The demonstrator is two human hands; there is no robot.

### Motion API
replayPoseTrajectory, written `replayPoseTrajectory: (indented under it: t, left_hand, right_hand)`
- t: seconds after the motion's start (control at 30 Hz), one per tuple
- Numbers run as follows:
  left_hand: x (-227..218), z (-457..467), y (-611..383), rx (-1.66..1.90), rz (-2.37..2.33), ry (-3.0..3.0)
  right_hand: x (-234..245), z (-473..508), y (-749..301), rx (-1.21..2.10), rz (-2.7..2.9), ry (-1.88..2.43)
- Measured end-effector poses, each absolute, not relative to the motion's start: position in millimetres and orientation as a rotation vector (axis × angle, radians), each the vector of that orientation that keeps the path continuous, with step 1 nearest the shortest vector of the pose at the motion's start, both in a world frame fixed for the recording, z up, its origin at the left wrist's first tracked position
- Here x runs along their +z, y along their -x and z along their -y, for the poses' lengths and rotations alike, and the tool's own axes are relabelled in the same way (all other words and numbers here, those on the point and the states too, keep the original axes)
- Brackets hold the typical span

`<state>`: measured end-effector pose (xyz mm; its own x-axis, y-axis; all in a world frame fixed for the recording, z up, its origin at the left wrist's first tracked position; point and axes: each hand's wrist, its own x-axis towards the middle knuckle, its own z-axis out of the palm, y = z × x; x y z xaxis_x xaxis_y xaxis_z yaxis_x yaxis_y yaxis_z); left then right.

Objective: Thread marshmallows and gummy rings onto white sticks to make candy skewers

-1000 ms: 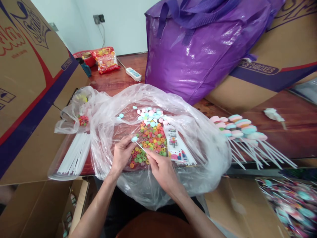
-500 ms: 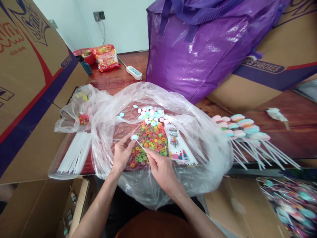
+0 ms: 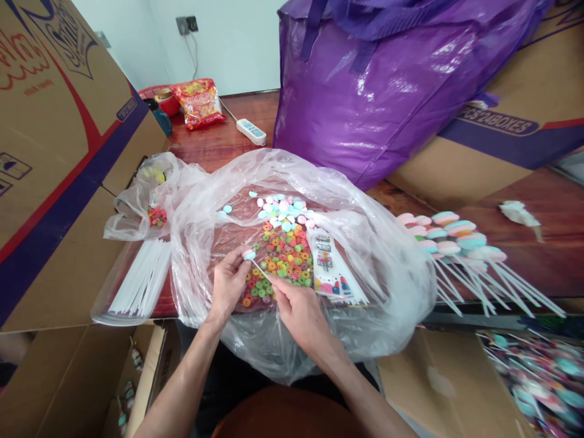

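Left hand [image 3: 230, 281] pinching a pink-and-blue candy [image 3: 249, 254], right hand [image 3: 302, 311] closed on a white stick [image 3: 260, 268] — candy at the stick's end, beside ring sweets [image 3: 290, 258]. Skewering step, seemingly — next push calls for steady, straight pressure.

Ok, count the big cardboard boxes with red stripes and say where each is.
2. One box stands left of the left hand; the other box is at the right, partly behind the purple bag. More could be hidden there.
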<state>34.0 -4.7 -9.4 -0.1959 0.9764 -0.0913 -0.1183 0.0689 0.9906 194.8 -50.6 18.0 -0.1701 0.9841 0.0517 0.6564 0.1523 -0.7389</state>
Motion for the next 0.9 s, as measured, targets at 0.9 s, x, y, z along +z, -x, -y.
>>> replayPoseTrajectory:
  t: [0.9]
  left_hand:
    - [-10,24,-52,1.269,-1.584,-1.248]
  right_hand:
    - [6,34,-165,0.669,1.695,1.533]
